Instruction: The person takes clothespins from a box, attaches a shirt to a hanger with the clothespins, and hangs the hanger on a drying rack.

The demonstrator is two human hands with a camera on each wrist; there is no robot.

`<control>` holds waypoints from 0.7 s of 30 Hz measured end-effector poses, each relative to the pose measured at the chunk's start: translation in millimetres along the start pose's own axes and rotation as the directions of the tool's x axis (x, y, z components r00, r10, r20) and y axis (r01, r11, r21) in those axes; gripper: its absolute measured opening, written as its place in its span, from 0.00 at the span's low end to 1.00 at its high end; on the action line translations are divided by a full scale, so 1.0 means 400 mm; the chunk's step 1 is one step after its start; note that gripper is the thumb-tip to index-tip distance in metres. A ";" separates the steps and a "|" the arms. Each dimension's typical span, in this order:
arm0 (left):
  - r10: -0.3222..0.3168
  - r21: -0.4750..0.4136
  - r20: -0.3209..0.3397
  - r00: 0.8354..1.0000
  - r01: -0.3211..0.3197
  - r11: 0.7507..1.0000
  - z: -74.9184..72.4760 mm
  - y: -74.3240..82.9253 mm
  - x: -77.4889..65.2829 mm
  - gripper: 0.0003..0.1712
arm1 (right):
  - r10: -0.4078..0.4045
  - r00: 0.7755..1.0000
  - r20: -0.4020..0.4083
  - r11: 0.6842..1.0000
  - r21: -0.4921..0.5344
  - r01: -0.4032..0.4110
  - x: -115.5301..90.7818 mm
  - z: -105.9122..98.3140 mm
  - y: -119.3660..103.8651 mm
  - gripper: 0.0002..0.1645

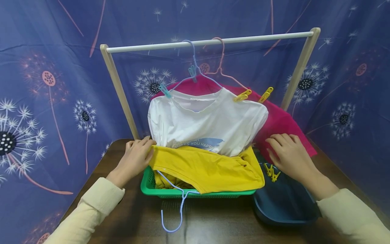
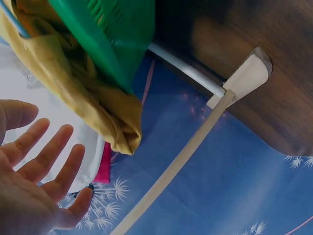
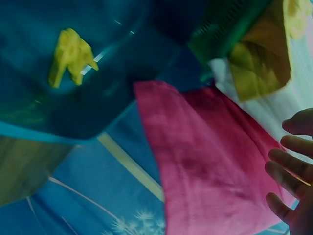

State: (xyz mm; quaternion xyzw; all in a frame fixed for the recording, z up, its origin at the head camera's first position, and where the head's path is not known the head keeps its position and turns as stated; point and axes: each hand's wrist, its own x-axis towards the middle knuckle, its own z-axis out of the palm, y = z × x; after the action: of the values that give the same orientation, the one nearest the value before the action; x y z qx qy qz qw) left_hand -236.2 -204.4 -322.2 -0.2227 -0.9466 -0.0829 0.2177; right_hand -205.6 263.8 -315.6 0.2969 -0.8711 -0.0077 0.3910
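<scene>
My left hand [image 1: 138, 152] is beside the upper left corner of a yellow garment [image 1: 210, 169]; in the left wrist view its fingers [image 2: 58, 171] are spread and hold nothing. My right hand [image 1: 289, 156] hovers over the right side with loosely bent fingers, nothing in them, near a magenta garment [image 3: 210, 161]. The yellow garment lies across a green basket [image 1: 152, 193], with a blue hanger [image 1: 181, 210] poking out from under it, hook toward me. Behind it a white T-shirt [image 1: 195, 122] hangs on a blue hanger [image 1: 194, 56], pegged by blue clothespins [image 1: 165, 90] and a yellow clothespin [image 1: 242, 96].
A rack with a white rail [image 1: 146, 46] and wooden posts [image 1: 120, 91] stands at the back. The magenta garment's pink hanger [image 1: 221, 57] hangs from it. At right, a dark blue bin [image 1: 283, 203] contains yellow clothespins [image 1: 272, 173]. Everything stands on a brown table [image 1: 134, 217].
</scene>
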 end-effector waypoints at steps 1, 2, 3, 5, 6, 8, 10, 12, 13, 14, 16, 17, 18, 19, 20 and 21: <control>0.004 0.001 0.004 1.000 -0.004 1.000 0.002 0.002 -0.005 0.13 | -0.004 1.000 0.014 1.000 0.003 0.004 -0.008 0.005 -0.001 0.29; 0.008 0.002 0.008 1.000 -0.008 1.000 0.004 0.004 -0.010 0.13 | -0.006 1.000 0.027 1.000 0.007 0.006 -0.016 0.009 -0.003 0.30; 0.013 0.004 0.013 1.000 -0.013 1.000 0.006 0.006 -0.016 0.13 | -0.006 0.999 0.041 1.000 0.013 0.006 -0.024 0.013 -0.004 0.30; 0.023 0.015 0.026 0.999 -0.023 1.000 0.010 0.010 -0.026 0.14 | -0.007 0.998 0.070 1.000 0.023 0.005 -0.039 0.020 -0.006 0.30; 0.028 0.023 0.033 0.999 -0.029 0.999 0.012 0.011 -0.031 0.15 | -0.009 0.997 0.083 1.000 0.027 0.007 -0.046 0.024 -0.006 0.30; 0.038 0.039 0.044 0.998 -0.039 0.998 0.015 0.013 -0.038 0.17 | -0.011 0.994 0.105 1.000 0.030 0.008 -0.059 0.029 -0.004 0.29; 0.042 0.051 0.055 0.998 -0.045 0.998 0.017 0.015 -0.044 0.19 | -0.013 0.992 0.125 1.000 0.028 0.010 -0.072 0.035 -0.001 0.27; 0.043 0.060 0.062 0.997 -0.046 0.997 0.019 0.015 -0.048 0.21 | -0.016 0.989 0.147 1.000 0.023 0.013 -0.083 0.041 0.003 0.26; 0.044 0.063 0.063 0.997 -0.048 0.997 0.021 0.014 -0.050 0.22 | -0.018 0.987 0.159 1.000 0.020 0.015 -0.089 0.043 0.005 0.26; 0.045 0.065 0.065 0.997 -0.049 0.997 0.022 0.014 -0.052 0.23 | -0.021 0.985 0.172 1.000 0.017 0.018 -0.095 0.046 0.007 0.25; 0.051 0.068 0.061 0.997 -0.055 0.996 0.027 0.013 -0.055 0.23 | -0.030 0.980 0.198 1.000 0.013 0.028 -0.106 0.051 0.009 0.25; 0.057 0.071 0.055 0.997 -0.061 0.996 0.029 0.012 -0.057 0.23 | -0.035 0.977 0.212 0.999 0.011 0.033 -0.111 0.055 0.011 0.25; 0.063 0.073 0.048 0.997 -0.066 0.995 0.032 0.012 -0.058 0.23 | -0.042 0.974 0.223 0.999 0.010 0.041 -0.116 0.058 0.012 0.25; 0.069 0.077 0.039 0.997 -0.072 0.994 0.034 0.011 -0.058 0.23 | -0.049 0.971 0.235 0.999 0.007 0.049 -0.121 0.061 0.013 0.25; 0.075 0.082 0.030 0.997 -0.078 0.994 0.037 0.011 -0.059 0.23 | -0.058 0.968 0.245 0.998 0.007 0.058 -0.126 0.065 0.015 0.24; 0.080 0.085 0.021 0.997 -0.081 0.993 0.039 0.010 -0.059 0.23 | -0.068 0.965 0.254 0.998 0.009 0.068 -0.131 0.068 0.016 0.24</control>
State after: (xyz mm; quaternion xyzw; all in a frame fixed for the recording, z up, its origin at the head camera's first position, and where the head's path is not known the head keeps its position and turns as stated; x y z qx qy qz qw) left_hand -221.4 -206.0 -346.5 -0.2518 -0.9414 -0.0313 0.2220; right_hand -200.5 290.6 -368.6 0.3232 -0.9033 -0.0589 0.2758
